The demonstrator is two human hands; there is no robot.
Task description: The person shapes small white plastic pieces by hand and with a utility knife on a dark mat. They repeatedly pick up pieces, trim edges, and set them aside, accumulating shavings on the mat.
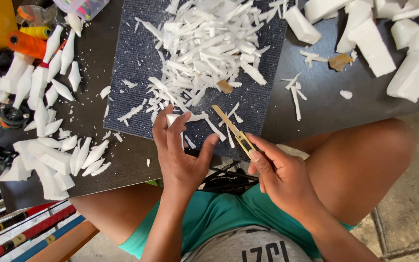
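From the head camera, the person sits at a dark bench (122, 165) with a blue-grey mat (132, 73) laid on it. The left hand (180, 155) has its fingers (170, 131) clenched round a small white foam piece (171, 118), held at the near edge of the mat with only its top showing above the fingertips. The right hand (280, 174) pinches a thin yellowish blade (233, 130) between thumb and forefinger, its tip pointing up and left toward the foam piece but not touching it. Judging by how things lie, the carving looks well under way: a thick heap of white shavings (204, 48) covers the far half of the mat, and on the left of the bench lies a spread of pointed, spindle-shaped foam pieces (49, 97) that appear already shaped. At the top right, well apart from the hands, sit rough foam blocks (374, 43), still square-edged and seemingly uncut, so a good deal seems left. Spools of orange and yellow thread (27, 41) sit at the far left corner, and coloured rods (25, 233) lie below the bench edge.
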